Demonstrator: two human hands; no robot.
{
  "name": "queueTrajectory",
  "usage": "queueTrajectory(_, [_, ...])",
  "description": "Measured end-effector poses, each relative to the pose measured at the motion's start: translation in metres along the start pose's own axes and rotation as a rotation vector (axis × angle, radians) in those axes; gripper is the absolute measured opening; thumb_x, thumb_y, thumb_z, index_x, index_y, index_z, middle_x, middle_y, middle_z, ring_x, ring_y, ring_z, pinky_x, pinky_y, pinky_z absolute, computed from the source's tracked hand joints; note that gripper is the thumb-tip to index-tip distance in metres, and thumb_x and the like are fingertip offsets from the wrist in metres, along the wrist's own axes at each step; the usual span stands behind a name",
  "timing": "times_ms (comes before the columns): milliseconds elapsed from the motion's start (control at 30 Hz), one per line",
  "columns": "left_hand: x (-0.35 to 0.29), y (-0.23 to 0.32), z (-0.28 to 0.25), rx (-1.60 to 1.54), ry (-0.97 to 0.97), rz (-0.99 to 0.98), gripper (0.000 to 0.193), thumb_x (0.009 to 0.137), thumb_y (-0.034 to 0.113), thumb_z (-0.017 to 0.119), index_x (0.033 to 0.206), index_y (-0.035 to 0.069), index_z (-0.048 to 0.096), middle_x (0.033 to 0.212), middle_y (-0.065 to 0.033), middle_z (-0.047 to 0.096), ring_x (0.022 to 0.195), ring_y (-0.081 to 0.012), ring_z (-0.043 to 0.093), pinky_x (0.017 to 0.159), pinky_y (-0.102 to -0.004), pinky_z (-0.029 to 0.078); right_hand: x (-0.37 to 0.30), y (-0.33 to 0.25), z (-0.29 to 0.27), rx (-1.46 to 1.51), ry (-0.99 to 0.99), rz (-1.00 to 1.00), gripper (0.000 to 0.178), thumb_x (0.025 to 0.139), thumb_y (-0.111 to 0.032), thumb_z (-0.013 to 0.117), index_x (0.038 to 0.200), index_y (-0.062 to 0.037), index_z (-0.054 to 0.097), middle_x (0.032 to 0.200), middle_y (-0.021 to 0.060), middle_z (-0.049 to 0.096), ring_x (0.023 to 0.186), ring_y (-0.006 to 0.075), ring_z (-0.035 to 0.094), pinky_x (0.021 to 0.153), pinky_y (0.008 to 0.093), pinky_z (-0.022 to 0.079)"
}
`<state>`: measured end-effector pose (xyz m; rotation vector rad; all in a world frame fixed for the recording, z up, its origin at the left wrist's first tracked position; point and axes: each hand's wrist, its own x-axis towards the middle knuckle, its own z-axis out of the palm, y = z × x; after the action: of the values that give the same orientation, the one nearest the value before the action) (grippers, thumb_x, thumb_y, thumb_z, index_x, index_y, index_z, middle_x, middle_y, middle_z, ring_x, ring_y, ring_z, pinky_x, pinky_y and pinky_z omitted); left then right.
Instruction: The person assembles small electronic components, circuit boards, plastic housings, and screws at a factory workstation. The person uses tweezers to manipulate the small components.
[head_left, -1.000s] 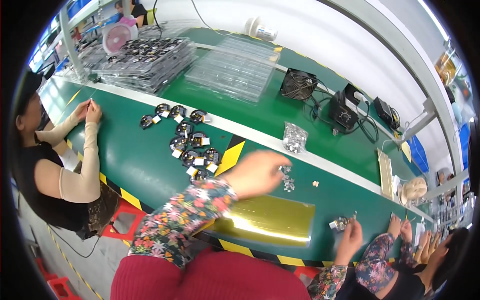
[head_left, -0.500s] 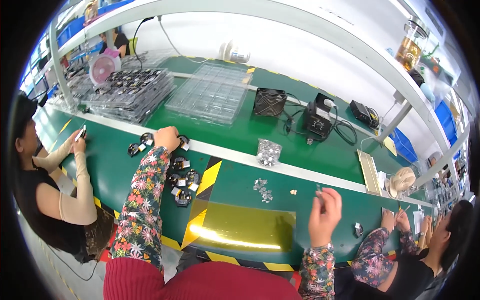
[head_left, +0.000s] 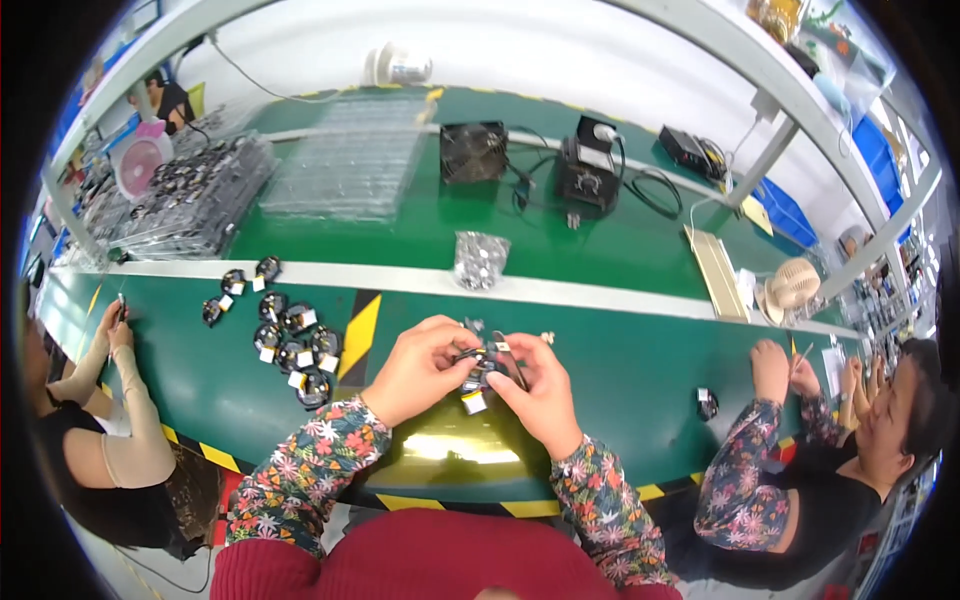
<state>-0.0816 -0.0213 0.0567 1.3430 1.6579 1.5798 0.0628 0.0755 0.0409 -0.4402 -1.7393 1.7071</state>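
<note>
Both my hands are together over the yellow sheet (head_left: 455, 462), holding one small black wired part (head_left: 474, 383) with a white block at its lower end. My left hand (head_left: 422, 368) pinches its dark wires from the left. On the other side, my right hand (head_left: 543, 388) has thumb and fingers closed on the same part. Whether a small piece is also in the right fingertips cannot be seen. Left of my hands lies a loose group of similar black wired parts (head_left: 297, 318). Small grey pieces (head_left: 474, 325) show just behind my fingers, mostly hidden.
A clear bag of small metallic pieces (head_left: 481, 261) rests on the white strip. Farther back are clear plastic trays (head_left: 345, 165), a black fan (head_left: 473, 152) and a black box with a dial (head_left: 588, 172). Co-workers sit on both sides; one wired part (head_left: 707, 403) lies toward the right one.
My left hand has come from the group of wired parts to the middle, bringing one. My right hand has moved left to meet it. The view has shifted.
</note>
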Motion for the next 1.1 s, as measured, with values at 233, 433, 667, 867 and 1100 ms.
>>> queueTrajectory(233, [-0.011,-0.020,0.021,-0.504,-0.057,-0.257,0.027,0.082,-0.004,0.053,0.109,-0.002,0.051,0.100,-0.0063,0.057,0.077,-0.0082,0.058,0.061,-0.0194,0.050,-0.001,0.011,-0.005,0.099,0.009,0.147,0.027,0.080,0.003,0.057,0.105,0.0024,0.048,0.088,0.0062,0.063,0.079,0.0077,0.058,0.069,0.0202,0.046])
queueTrajectory(433, [-0.016,-0.029,0.019,-0.500,-0.072,-0.333,0.030,0.083,-0.004,0.050,0.113,-0.002,0.051,0.096,-0.0079,0.060,0.073,-0.0073,0.057,0.058,-0.0202,0.050,-0.003,-0.006,0.001,-0.700,0.068,-0.131,0.035,0.073,-0.002,0.064,0.106,-0.0057,0.052,0.094,0.0083,0.057,0.070,0.0155,0.061,0.059,0.0230,0.048])
queueTrajectory(667, [-0.019,-0.030,0.024,-0.392,-0.016,-0.299,0.028,0.081,-0.002,0.054,0.109,-0.002,0.053,0.082,-0.0047,0.060,0.068,-0.0057,0.056,0.058,-0.0206,0.048,-0.003,0.001,0.006,-0.777,0.076,-0.397,0.020,0.070,-0.003,0.067,0.089,-0.0066,0.059,0.092,0.0071,0.054,0.067,0.0204,0.062,0.053,0.0288,0.050])
queueTrajectory(867, [-0.020,-0.029,0.022,-0.222,-0.075,-0.260,0.026,0.081,-0.004,0.053,0.107,-0.003,0.055,0.080,-0.0027,0.061,0.069,-0.0040,0.056,0.059,-0.0199,0.048,-0.002,0.007,0.007,-0.812,0.085,-0.361,0.016,0.069,-0.002,0.066,0.082,-0.0068,0.058,0.085,0.0056,0.056,0.061,0.0217,0.060,0.051,0.0294,0.049])
queueTrajectory(1100, [-0.021,-0.032,0.023,-0.153,-0.062,-0.217,0.025,0.080,-0.004,0.053,0.105,-0.003,0.058,0.076,-0.0017,0.060,0.067,-0.0031,0.055,0.059,-0.0194,0.047,-0.003,0.008,0.006,-0.831,0.085,-0.365,0.014,0.069,0.000,0.066,0.079,-0.0049,0.059,0.083,0.0077,0.056,0.060,0.0215,0.059,0.050,0.0290,0.048])
